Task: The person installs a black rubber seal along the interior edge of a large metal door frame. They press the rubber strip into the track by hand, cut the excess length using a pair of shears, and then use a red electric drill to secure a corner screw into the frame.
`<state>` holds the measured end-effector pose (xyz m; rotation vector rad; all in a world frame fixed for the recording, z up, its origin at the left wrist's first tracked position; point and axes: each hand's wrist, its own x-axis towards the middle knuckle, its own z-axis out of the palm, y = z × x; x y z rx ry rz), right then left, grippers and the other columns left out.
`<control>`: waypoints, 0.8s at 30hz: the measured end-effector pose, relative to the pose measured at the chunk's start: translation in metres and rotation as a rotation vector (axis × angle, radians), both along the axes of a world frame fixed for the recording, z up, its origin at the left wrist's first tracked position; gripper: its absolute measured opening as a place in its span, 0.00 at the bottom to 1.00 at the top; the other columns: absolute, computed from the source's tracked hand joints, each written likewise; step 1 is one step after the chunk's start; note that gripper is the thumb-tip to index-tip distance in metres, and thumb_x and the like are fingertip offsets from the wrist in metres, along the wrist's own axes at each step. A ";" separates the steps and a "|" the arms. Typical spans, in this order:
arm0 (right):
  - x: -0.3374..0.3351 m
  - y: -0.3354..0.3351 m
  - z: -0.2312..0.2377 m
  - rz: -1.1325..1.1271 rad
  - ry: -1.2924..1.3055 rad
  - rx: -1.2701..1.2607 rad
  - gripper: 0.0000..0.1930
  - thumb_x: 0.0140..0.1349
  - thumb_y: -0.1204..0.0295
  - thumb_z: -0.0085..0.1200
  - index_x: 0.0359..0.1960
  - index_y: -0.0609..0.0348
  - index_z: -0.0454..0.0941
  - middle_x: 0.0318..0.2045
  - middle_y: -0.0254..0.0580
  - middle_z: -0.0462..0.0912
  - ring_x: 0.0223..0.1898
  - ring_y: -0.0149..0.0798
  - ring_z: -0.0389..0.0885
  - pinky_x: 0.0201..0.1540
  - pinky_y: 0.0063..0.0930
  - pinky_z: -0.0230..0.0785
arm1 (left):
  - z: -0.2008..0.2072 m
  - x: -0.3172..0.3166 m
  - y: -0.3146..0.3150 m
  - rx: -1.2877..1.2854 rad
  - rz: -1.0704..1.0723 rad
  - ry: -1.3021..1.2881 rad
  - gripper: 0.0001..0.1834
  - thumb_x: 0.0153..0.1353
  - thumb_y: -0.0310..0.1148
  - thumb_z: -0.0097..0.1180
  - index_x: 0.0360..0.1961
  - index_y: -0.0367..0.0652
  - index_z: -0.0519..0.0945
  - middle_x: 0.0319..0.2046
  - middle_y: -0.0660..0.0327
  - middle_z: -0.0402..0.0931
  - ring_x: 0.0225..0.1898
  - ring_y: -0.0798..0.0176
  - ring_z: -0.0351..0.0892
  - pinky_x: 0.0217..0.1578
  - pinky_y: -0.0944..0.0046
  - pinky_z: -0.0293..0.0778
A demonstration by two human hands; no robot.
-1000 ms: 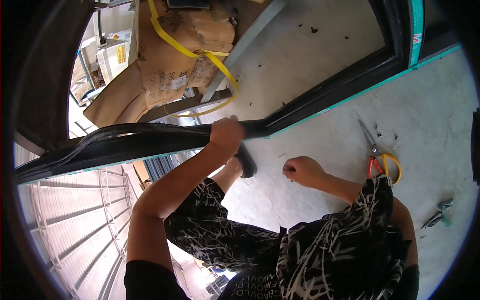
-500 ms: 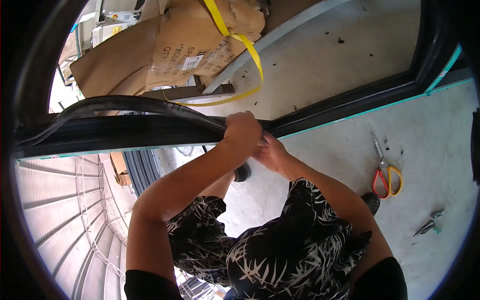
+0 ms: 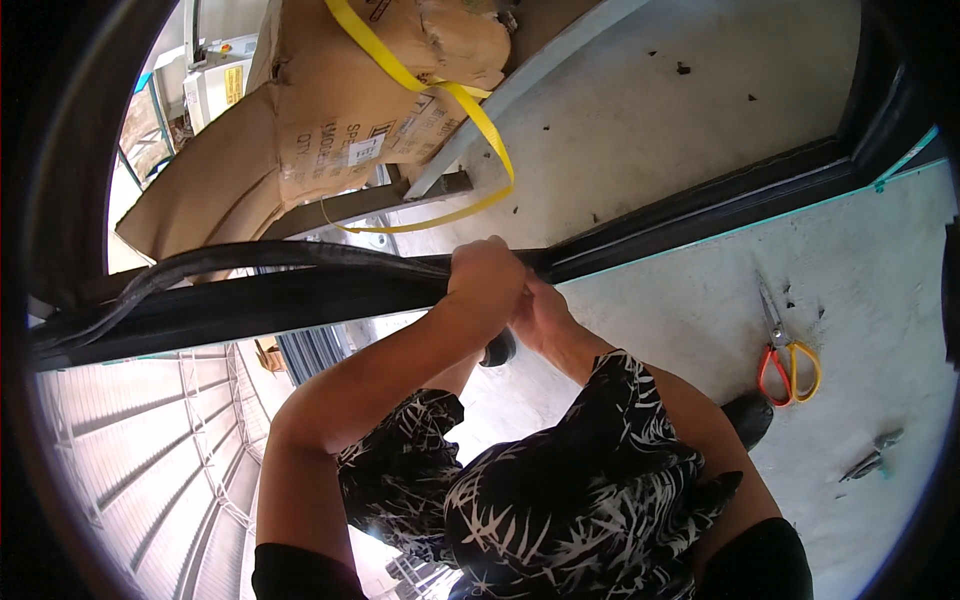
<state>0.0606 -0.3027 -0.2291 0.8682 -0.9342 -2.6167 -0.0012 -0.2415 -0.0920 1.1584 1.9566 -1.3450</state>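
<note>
A black frame [image 3: 270,312] with a teal edge runs across in front of me. Along its left part a long black rubber strip [image 3: 270,253] bows up loose from the frame and runs in under my left hand [image 3: 487,277]. That hand is closed on the strip, knuckles up, near where the frame bends. Close against it, my right hand [image 3: 543,315] is at the frame's near edge with its fingers curled. Its fingertips and whatever they grip are hidden behind the left hand.
Red-and-yellow-handled scissors [image 3: 788,365] lie on the concrete floor at right, near my shoe [image 3: 748,418]. Dark scraps [image 3: 872,457] lie beyond them. Past the frame is a large cardboard wrapping [image 3: 330,130] with a loose yellow strap [image 3: 490,130].
The view has shifted slightly, and the left part of the frame and the strip sit lower in it. Both hands stay together at the same place on the frame.
</note>
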 end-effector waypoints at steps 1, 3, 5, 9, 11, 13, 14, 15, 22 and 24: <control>0.000 0.002 0.000 0.023 -0.034 -0.017 0.15 0.73 0.61 0.39 0.46 0.62 0.70 0.42 0.46 0.78 0.44 0.43 0.78 0.49 0.36 0.75 | -0.001 0.002 0.001 -0.005 0.003 0.012 0.07 0.48 0.30 0.60 0.30 0.43 0.85 0.34 0.57 0.77 0.37 0.57 0.82 0.35 0.61 0.78; -0.002 0.004 0.004 0.045 -0.066 -0.039 0.15 0.73 0.61 0.39 0.46 0.61 0.70 0.41 0.46 0.78 0.43 0.43 0.79 0.47 0.35 0.76 | -0.002 0.003 0.001 -0.015 0.005 0.025 0.07 0.49 0.30 0.60 0.30 0.43 0.85 0.34 0.57 0.76 0.38 0.58 0.81 0.35 0.61 0.78; -0.006 0.006 0.009 0.118 -0.110 0.051 0.15 0.73 0.62 0.37 0.45 0.61 0.70 0.39 0.46 0.79 0.38 0.44 0.81 0.43 0.36 0.78 | -0.003 0.002 0.000 -0.035 0.041 0.045 0.07 0.50 0.29 0.59 0.31 0.43 0.85 0.36 0.57 0.76 0.40 0.58 0.81 0.36 0.62 0.78; -0.007 0.017 0.018 0.248 -0.107 0.181 0.15 0.73 0.64 0.34 0.48 0.61 0.70 0.44 0.42 0.78 0.43 0.36 0.77 0.45 0.32 0.73 | 0.000 0.003 -0.002 0.018 0.046 0.005 0.06 0.50 0.29 0.60 0.30 0.43 0.85 0.36 0.57 0.76 0.39 0.58 0.81 0.36 0.61 0.78; -0.008 0.023 0.023 0.240 -0.125 0.118 0.14 0.73 0.65 0.34 0.48 0.61 0.69 0.45 0.42 0.77 0.42 0.36 0.77 0.43 0.32 0.74 | 0.003 0.003 0.000 0.023 0.053 -0.003 0.06 0.49 0.29 0.60 0.29 0.43 0.85 0.36 0.58 0.76 0.38 0.58 0.81 0.36 0.61 0.78; -0.008 0.015 0.017 0.196 -0.103 0.077 0.13 0.73 0.64 0.35 0.44 0.59 0.70 0.38 0.42 0.78 0.37 0.37 0.79 0.41 0.34 0.76 | -0.006 -0.003 -0.012 0.039 0.097 0.025 0.05 0.49 0.29 0.60 0.28 0.43 0.85 0.36 0.58 0.76 0.38 0.58 0.80 0.36 0.61 0.78; -0.008 0.009 0.010 0.153 -0.091 0.029 0.13 0.73 0.63 0.37 0.40 0.58 0.70 0.32 0.42 0.79 0.31 0.38 0.81 0.38 0.35 0.78 | -0.012 -0.004 -0.017 0.050 0.141 0.042 0.05 0.49 0.30 0.60 0.27 0.43 0.84 0.35 0.58 0.76 0.38 0.57 0.80 0.36 0.61 0.78; -0.010 0.000 0.007 0.153 -0.090 0.024 0.13 0.73 0.63 0.37 0.40 0.58 0.70 0.32 0.42 0.79 0.31 0.38 0.81 0.38 0.35 0.78 | -0.011 -0.005 -0.017 0.045 0.141 0.043 0.05 0.49 0.30 0.60 0.27 0.43 0.84 0.35 0.58 0.76 0.38 0.57 0.80 0.36 0.61 0.78; -0.014 0.009 0.025 0.202 -0.080 0.176 0.10 0.72 0.66 0.38 0.35 0.56 0.69 0.28 0.38 0.76 0.28 0.35 0.77 0.36 0.34 0.77 | -0.002 -0.007 -0.017 0.086 0.030 -0.054 0.04 0.50 0.31 0.59 0.26 0.44 0.83 0.33 0.58 0.76 0.37 0.57 0.80 0.35 0.60 0.78; -0.013 0.011 0.025 0.246 -0.075 0.212 0.10 0.72 0.67 0.38 0.35 0.56 0.70 0.29 0.39 0.76 0.30 0.36 0.78 0.36 0.34 0.77 | -0.004 -0.008 -0.017 0.083 0.046 -0.058 0.04 0.50 0.31 0.59 0.26 0.44 0.83 0.33 0.58 0.76 0.37 0.57 0.80 0.35 0.60 0.78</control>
